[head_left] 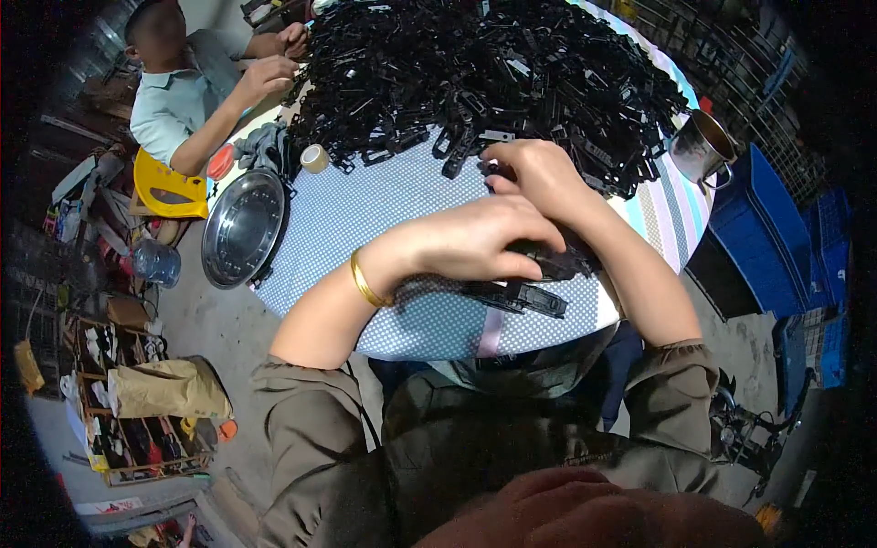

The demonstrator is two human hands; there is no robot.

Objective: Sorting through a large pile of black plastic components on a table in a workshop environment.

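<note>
A large heap of black plastic clip-like parts (512,64) covers the far half of a round table. At the heap's near edge my right hand (541,173) is closed, its fingers curled around a dark part mostly hidden by them. Nearer to me, my left hand (489,236), with a gold bangle (364,279) at the wrist, curves its thumb and fingers around a black plastic part (528,247). Below that hand, a few more black parts (539,300) lie by the table's front edge. My right forearm passes beside the left fingertips.
A steel bowl (243,228), a tape roll (314,158) and a grey cloth (263,146) sit at the table's left. A metal mug (702,146) stands on the right, near blue crates (763,228). Across to the left, a person (174,100) handles parts at the heap.
</note>
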